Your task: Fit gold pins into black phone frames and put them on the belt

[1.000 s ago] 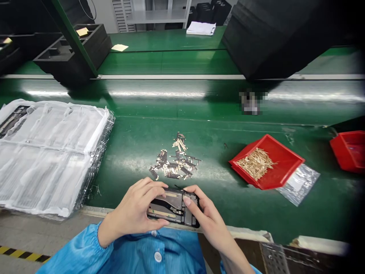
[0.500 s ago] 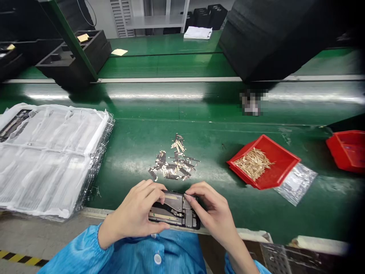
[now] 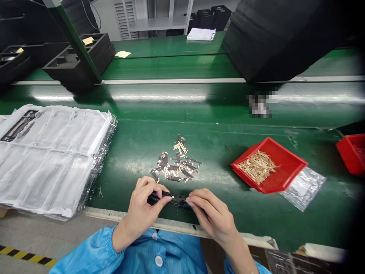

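Note:
A black phone frame (image 3: 179, 201) is held close to the table's front edge, tipped so that mostly its narrow side shows. My left hand (image 3: 146, 203) grips its left end between thumb and fingers. At the right end, the thumb and fingertips of my right hand (image 3: 215, 215) are pinched together on the frame; whether a small part is also between them I cannot tell. Just beyond my hands lies a loose pile of small black strips (image 3: 173, 171) with light ends. Several bare tan strips (image 3: 180, 146) lie at its far end.
A red bin (image 3: 288, 167) of tan strips (image 3: 258, 167) stands to the right, beside a clear plastic bag (image 3: 303, 188). Another red bin (image 3: 349, 156) is farther right. Stacked white-lined trays (image 3: 59, 152) fill the left. Black boxes (image 3: 76, 62) stand behind.
The phone frame has turned from lying face up, with its inside showing, to being tipped on edge. My left thumb has moved up onto its near side. The view has shifted slightly.

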A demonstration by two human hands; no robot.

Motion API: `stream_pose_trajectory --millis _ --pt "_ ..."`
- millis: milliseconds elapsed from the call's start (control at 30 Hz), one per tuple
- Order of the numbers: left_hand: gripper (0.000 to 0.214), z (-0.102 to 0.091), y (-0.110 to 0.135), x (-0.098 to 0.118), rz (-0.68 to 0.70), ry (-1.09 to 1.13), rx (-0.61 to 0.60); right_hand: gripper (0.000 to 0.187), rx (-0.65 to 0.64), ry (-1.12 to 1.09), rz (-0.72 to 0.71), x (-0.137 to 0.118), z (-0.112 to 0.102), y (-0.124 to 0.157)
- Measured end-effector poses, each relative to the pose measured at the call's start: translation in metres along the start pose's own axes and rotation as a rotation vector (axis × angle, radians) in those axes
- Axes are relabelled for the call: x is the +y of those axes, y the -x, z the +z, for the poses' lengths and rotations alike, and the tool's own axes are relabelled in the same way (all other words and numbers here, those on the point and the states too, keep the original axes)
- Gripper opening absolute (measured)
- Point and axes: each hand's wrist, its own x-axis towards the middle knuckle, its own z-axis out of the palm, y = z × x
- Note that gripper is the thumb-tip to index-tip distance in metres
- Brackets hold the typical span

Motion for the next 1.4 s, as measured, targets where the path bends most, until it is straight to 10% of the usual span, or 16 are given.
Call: stream_pose_trajectory --millis 700,1000,1133,1267,1400 --pt "0.027 0.009 0.009 -0.016 0.325 -0.113 0.23 0.012 0.074 -0.298 0.415 -0.014 0.017 0.003" --pt "0.025 -0.01 -0.001 -0.002 0.094 0.043 -0.062 0.026 -0.167 -0.356 0.58 -0.018 0.009 -0.004" --pt "0.023 -0.013 0.002 0.003 0.019 0.043 -0.058 0.032 -0.107 -0.389 0.635 -0.024 0.012 -0.005" --pt "0.028 -0.019 0.004 0.001 0.074 0.031 -0.026 0.027 -0.32 -0.34 0.618 -0.022 -0.001 -0.023" --pt "0.039 -0.024 0.007 0.001 0.098 -0.137 0.087 0.031 -0.256 -0.338 0.566 0.016 -0.012 -0.065"
